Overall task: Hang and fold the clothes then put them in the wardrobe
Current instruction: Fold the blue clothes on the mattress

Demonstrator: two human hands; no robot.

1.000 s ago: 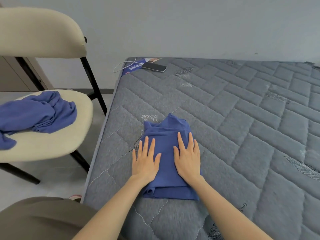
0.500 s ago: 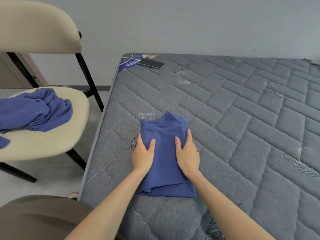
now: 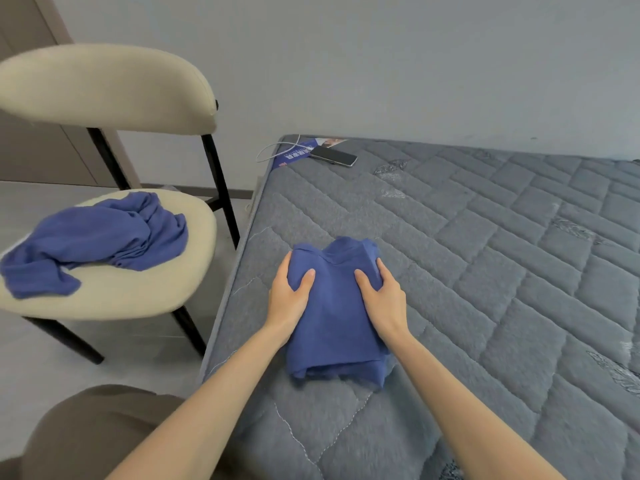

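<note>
Folded blue knit shirt clamped between left grip and right grip, thumbs on top; quilted grey mattress beneath.

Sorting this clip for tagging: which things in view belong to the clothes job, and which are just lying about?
Job: folded top, gripped by left hand and right hand; crumpled top on chair.
Lying about: phone, cable, leaflet, all on mattress.

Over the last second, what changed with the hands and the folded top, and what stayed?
The left hand and right hand slid from flat on the folded top to its sides and grip it, thumbs on top. The crumpled garment on the chair and the phone stayed put.
</note>
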